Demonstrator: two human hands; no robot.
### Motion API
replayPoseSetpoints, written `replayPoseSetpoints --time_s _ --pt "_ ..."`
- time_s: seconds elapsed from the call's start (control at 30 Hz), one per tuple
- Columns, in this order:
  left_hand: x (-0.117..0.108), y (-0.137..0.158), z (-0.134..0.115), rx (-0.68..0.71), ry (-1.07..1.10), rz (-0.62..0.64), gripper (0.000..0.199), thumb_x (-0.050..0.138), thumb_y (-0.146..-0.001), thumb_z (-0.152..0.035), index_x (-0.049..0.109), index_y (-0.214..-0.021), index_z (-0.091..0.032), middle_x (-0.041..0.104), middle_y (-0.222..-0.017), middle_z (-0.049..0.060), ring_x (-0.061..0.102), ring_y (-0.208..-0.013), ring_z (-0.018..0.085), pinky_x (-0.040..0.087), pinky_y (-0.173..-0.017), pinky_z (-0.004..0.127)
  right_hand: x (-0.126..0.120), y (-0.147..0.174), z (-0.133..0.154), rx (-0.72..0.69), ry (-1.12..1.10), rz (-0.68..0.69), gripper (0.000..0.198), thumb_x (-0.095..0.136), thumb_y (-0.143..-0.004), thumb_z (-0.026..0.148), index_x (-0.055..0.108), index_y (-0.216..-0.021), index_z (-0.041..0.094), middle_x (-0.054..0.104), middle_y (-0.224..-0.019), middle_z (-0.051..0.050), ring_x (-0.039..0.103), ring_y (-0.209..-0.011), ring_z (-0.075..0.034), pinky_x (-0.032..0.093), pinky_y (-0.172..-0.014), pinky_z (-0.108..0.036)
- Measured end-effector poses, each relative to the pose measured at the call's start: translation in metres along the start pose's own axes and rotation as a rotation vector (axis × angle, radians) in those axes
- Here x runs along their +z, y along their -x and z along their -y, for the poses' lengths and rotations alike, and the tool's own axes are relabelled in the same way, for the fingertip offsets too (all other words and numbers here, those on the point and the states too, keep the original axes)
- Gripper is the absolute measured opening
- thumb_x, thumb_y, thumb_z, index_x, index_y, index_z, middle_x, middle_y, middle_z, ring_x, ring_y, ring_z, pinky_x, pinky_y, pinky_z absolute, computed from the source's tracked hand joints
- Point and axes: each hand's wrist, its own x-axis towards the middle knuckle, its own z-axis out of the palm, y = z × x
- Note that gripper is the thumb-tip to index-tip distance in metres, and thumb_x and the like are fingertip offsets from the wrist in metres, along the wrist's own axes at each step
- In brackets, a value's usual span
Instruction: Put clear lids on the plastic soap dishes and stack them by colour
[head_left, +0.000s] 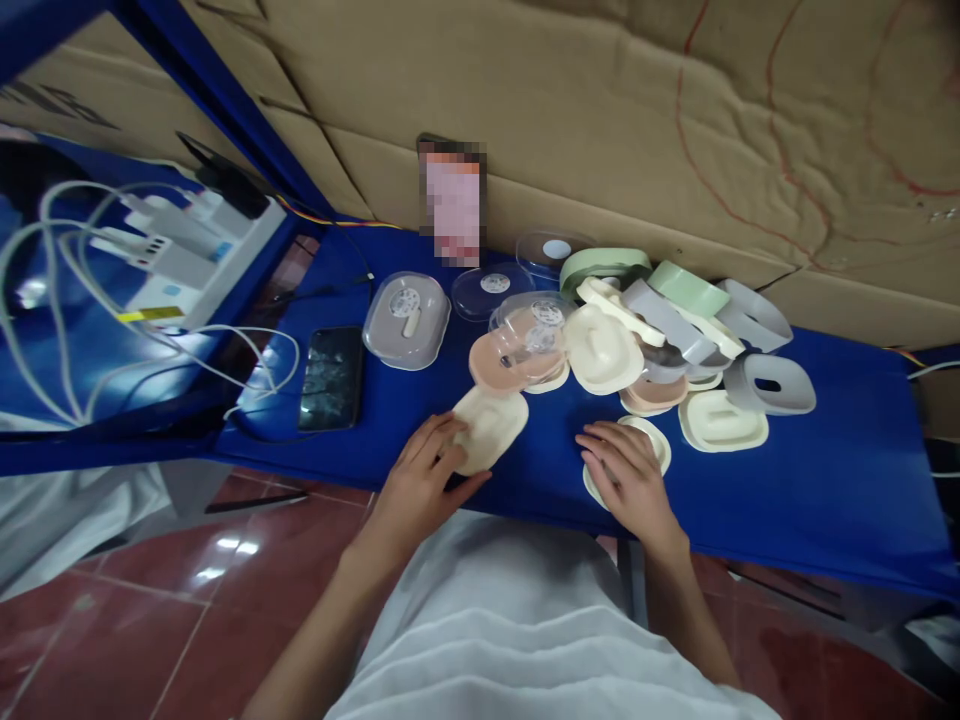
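At the blue table's front edge, my left hand (429,472) grips a cream plastic tray (495,425) by its left and near edges, with the fingers and thumb around the rim. My right hand (628,482) rests over another cream plastic piece (654,438), fingers stretched and slightly curved, covering much of it. Beyond the left hand's tray lies a peach plastic tray (499,365) with a clear lid (517,315) on it. A further cream tray (604,350) leans on the pile between both hands.
Green (690,288), grey (780,385) and cream plastic parts are heaped at the back right. A lidded grey box (406,320) stands left, near a dark phone (331,378). Another phone (454,205) leans on the cardboard (585,120). White cables and a power strip (247,250) lie far left.
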Motion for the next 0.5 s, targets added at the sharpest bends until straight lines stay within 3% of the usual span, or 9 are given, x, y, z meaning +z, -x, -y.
replayPoseSetpoints --time_s 0.07,0.13,0.23,0.33,0.43,0.5 --pt "-0.006 0.002 -0.001 0.078 0.088 0.088 0.013 0.073 -0.098 -0.024 0.064 -0.108 -0.022 0.070 -0.135 0.011 0.060 -0.142 0.031 0.044 -0.126 0.061 0.002 -0.006 0.004 -0.017 0.029 0.070 0.032 0.061 -0.106 0.020 0.069 -0.136 0.027 0.074 -0.136 -0.008 0.067 -0.129 -0.028 0.052 -0.110 -0.050" --pt "-0.006 -0.002 -0.004 0.116 0.151 0.106 0.026 0.072 -0.099 -0.026 0.063 -0.123 -0.022 0.067 -0.141 0.013 0.060 -0.143 0.031 0.041 -0.129 0.061 0.004 -0.011 0.010 -0.047 0.041 0.126 0.033 0.060 -0.107 0.021 0.067 -0.139 0.025 0.071 -0.142 -0.009 0.065 -0.133 -0.028 0.051 -0.112 -0.050" --pt "0.003 -0.025 -0.004 0.048 0.119 -0.043 0.048 0.073 -0.098 -0.033 0.056 -0.142 -0.023 0.057 -0.153 0.019 0.055 -0.147 0.034 0.050 -0.121 0.057 0.008 -0.016 0.022 -0.080 0.037 0.186 0.034 0.058 -0.108 0.024 0.066 -0.141 0.026 0.068 -0.147 -0.009 0.061 -0.137 -0.028 0.050 -0.114 -0.051" --pt "0.014 -0.057 0.005 -0.111 0.000 -0.153 0.061 0.077 -0.096 -0.039 0.053 -0.149 -0.022 0.045 -0.164 0.022 0.045 -0.155 0.040 0.047 -0.122 0.061 0.012 -0.016 0.033 -0.086 0.042 0.262 0.036 0.058 -0.109 0.028 0.064 -0.145 0.028 0.064 -0.153 -0.009 0.056 -0.144 -0.028 0.048 -0.119 -0.053" --pt "0.013 -0.074 0.017 -0.156 0.000 -0.119 0.040 0.072 -0.100 -0.038 0.063 -0.135 -0.023 0.055 -0.158 0.018 0.057 -0.145 0.036 0.054 -0.117 0.053 0.017 -0.012 0.040 -0.071 0.068 0.316 0.040 0.059 -0.108 0.030 0.062 -0.148 0.026 0.059 -0.159 -0.011 0.050 -0.150 -0.029 0.045 -0.122 -0.057" --pt "0.004 -0.070 0.021 -0.171 0.038 -0.106 0.029 0.070 -0.101 -0.038 0.067 -0.127 -0.025 0.062 -0.151 0.013 0.065 -0.137 0.031 0.057 -0.113 0.048 0.020 -0.009 0.041 -0.057 0.077 0.311 0.041 0.059 -0.109 0.030 0.060 -0.150 0.026 0.058 -0.160 -0.012 0.050 -0.151 -0.030 0.045 -0.122 -0.059"
